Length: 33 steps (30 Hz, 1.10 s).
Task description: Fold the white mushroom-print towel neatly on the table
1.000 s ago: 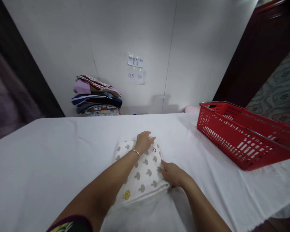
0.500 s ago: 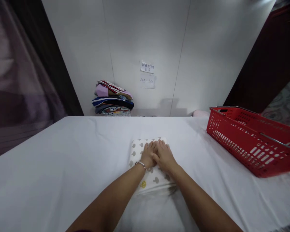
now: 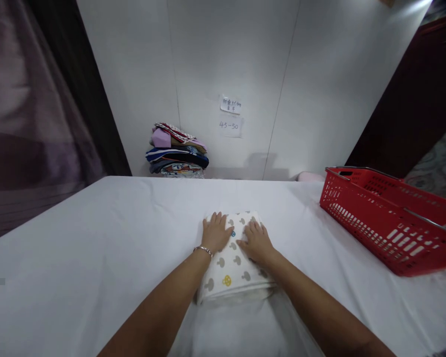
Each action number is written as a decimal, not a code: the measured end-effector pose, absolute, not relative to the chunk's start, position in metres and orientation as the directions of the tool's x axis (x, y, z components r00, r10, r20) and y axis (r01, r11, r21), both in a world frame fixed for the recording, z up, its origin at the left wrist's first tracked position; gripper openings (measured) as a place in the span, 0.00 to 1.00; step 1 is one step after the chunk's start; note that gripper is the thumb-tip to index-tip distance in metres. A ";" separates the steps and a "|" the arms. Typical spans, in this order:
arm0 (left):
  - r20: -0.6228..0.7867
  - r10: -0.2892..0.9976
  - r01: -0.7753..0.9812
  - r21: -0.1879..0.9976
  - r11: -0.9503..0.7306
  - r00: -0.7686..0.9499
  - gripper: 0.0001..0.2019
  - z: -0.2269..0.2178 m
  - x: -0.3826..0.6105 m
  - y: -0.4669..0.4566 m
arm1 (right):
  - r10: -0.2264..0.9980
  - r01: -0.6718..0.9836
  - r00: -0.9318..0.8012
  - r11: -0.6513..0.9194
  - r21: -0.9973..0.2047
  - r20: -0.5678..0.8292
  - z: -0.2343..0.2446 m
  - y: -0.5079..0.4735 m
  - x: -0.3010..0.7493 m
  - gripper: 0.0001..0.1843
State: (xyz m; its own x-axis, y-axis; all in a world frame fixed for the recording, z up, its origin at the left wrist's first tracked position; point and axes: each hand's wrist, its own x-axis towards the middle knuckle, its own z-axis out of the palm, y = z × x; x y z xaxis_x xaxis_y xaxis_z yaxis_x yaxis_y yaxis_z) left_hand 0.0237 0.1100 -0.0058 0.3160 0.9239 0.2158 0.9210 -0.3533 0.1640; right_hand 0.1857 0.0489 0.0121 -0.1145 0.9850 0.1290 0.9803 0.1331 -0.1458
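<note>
Two flattened hands on a folded cloth.
The left hand [image 3: 216,233] lay palm down with fingers spread on the upper left part of the cloth [image 3: 233,260], gripping nothing, a bracelet [image 3: 203,250] around its wrist; the right hand [image 3: 257,241] rested the same way near the cloth's right edge, loose and apart from the left. The cloth, white with grey mushrooms and one yellow one, lay folded in layers on the white-covered table [image 3: 134,238], in front of the person. A red basket [image 3: 379,228] stood well to its right, and beyond the table's far edge, a clothes pile [image 3: 176,153] sat against the wall [image 3: 223,54].
</note>
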 end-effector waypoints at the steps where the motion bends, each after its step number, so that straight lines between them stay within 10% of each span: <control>1: 0.229 0.920 0.919 0.161 -0.359 0.319 0.28 -0.007 0.025 0.109 | 0.980 0.979 -0.126 0.148 -0.143 0.155 0.018 0.055 0.185 0.36; 16: 0.261 0.965 0.887 0.441 -0.138 0.020 0.27 -0.003 0.018 0.106 | 0.999 0.921 -0.049 0.039 -0.389 -0.017 -0.001 0.101 0.215 0.36; 21: -0.020 0.991 0.787 0.605 0.120 -0.136 0.38 0.011 0.000 0.105 | 0.994 0.826 0.105 -0.086 -0.557 0.001 0.001 0.090 0.232 0.37; 27: -0.421 0.903 0.419 0.838 0.350 0.086 0.26 0.027 -0.013 0.106 | 0.964 0.552 0.230 -0.243 -0.798 -0.134 0.010 0.067 0.246 0.50; 33: -0.495 0.795 0.012 0.851 0.525 0.351 0.16 0.049 -0.011 0.096 | 0.910 0.091 0.080 -0.414 -0.906 -0.408 0.031 0.064 0.255 0.50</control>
